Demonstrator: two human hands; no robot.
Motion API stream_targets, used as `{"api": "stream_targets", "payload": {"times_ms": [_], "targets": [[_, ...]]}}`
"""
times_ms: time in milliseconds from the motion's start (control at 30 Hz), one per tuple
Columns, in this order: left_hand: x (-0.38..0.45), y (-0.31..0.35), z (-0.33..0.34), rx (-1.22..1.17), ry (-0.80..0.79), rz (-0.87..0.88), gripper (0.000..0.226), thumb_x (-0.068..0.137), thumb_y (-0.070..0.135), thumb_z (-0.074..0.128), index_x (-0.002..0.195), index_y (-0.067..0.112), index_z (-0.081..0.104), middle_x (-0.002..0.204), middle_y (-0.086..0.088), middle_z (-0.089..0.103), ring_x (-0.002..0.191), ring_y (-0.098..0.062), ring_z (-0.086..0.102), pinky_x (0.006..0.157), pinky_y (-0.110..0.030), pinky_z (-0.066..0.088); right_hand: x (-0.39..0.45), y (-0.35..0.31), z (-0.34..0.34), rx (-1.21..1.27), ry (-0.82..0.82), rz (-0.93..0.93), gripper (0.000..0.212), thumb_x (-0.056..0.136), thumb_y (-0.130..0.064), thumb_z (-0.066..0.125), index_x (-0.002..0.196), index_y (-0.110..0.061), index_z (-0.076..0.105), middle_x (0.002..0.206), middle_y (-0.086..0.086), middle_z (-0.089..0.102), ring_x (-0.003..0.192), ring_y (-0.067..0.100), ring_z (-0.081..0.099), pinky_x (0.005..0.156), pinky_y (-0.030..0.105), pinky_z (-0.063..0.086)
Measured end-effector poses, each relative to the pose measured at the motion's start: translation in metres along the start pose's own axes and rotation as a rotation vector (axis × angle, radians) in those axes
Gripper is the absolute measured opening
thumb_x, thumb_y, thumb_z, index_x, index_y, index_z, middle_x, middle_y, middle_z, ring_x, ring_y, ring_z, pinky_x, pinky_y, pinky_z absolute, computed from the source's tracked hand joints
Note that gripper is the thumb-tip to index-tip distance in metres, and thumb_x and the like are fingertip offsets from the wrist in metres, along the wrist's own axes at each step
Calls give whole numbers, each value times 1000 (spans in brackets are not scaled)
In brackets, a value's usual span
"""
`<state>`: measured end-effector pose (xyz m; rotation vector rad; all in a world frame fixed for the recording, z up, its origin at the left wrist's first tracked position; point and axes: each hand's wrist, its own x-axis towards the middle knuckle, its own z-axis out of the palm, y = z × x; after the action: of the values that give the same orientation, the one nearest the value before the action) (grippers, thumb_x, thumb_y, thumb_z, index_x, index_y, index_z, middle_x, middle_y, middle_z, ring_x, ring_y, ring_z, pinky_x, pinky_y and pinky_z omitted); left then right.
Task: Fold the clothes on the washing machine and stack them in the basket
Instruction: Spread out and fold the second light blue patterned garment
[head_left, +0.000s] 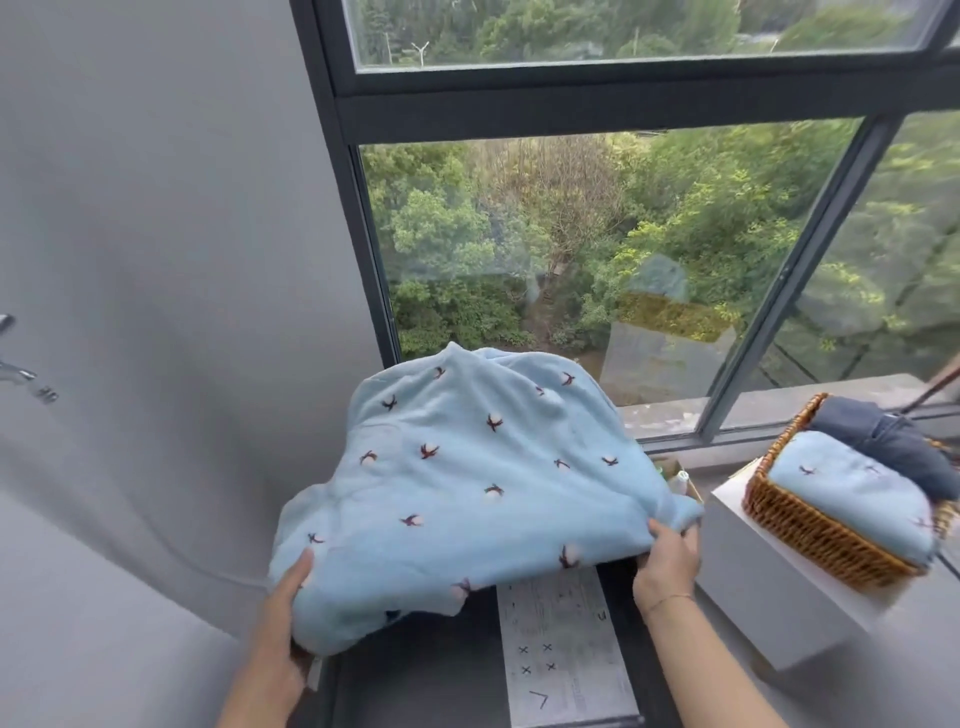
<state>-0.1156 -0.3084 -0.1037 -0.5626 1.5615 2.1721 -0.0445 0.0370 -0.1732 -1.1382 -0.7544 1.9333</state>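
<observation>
A light blue fleece garment (467, 467) with small cotton-flower prints billows above the dark top of the washing machine (426, 680). My left hand (283, 613) grips its near left edge. At its near right corner my right hand (667, 558) pinches the fabric. To the right, a wicker basket (810, 535) holds a folded light blue garment (852, 499) of the same print and a dark navy garment (893, 441) behind it.
The basket stands on a white box (769, 597) by the window sill. A white label sheet (563, 649) lies on the machine top. A grey wall with a metal tap (21, 374) is at the left. A large window (597, 249) faces me.
</observation>
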Motion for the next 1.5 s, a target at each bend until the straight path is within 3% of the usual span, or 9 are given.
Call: {"api": "stream_targets", "payload": {"times_ms": [133,267,433,567,667,867,1000,1200,1500], "targets": [[-2,23,-10,2,-95,-43,48,79,43,67,120,19,64,109,-12,72,96,-30,70,78,-42,55,8,-13,3,35,104,40,64,73,6,46,131,-22,51,120,7,62,102,27,63,88,42,52],[-15,7,-40,181,-188,-225,48,75,24,73,120,11,63,123,-17,65,105,-33,66,99,-49,46,-1,-8,-20,-34,147,273,12,82,3,49,85,-6,57,79,5,60,66,16,61,50,22,54],[-38,-16,-31,153,-187,69,33,81,-1,25,95,-17,51,118,-45,50,108,-46,49,101,-52,37,-3,-8,-27,-67,120,298,26,88,12,44,66,-3,46,33,-2,47,29,2,48,34,14,43],[4,7,-17,-75,-17,-87,20,92,-1,54,110,6,56,70,1,69,66,-14,65,55,-24,51,-5,-39,27,-176,-512,349,22,94,7,43,108,-1,58,104,8,64,98,8,61,96,28,47],[25,5,-1,-244,-91,-120,51,67,33,83,110,16,63,85,1,71,76,-15,68,70,-30,54,3,-49,60,-355,-792,404,45,96,7,36,137,-7,48,133,3,43,127,8,31,112,37,28],[64,-46,34,458,327,9,113,52,72,76,144,16,39,144,-5,43,131,-31,40,111,-46,33,39,-17,38,-472,-166,183,23,89,11,36,93,1,57,65,9,65,52,10,62,47,17,46],[60,-47,48,674,457,128,54,80,43,73,116,5,63,112,-17,65,107,-34,57,92,-39,45,42,-6,0,-756,-205,444,26,91,0,43,65,0,50,46,12,54,28,18,51,29,17,38],[45,-16,61,413,513,319,33,89,28,68,115,10,59,109,-11,62,106,-29,58,95,-40,45,29,22,1,-520,-433,694,30,96,-26,56,107,1,58,99,26,70,84,34,71,54,30,58],[-16,65,51,142,241,401,9,90,31,62,99,28,60,91,1,70,75,-17,68,64,-32,57,32,-32,53,-173,-321,125,15,86,-3,65,87,-18,62,91,0,65,84,15,62,63,20,56]]}}
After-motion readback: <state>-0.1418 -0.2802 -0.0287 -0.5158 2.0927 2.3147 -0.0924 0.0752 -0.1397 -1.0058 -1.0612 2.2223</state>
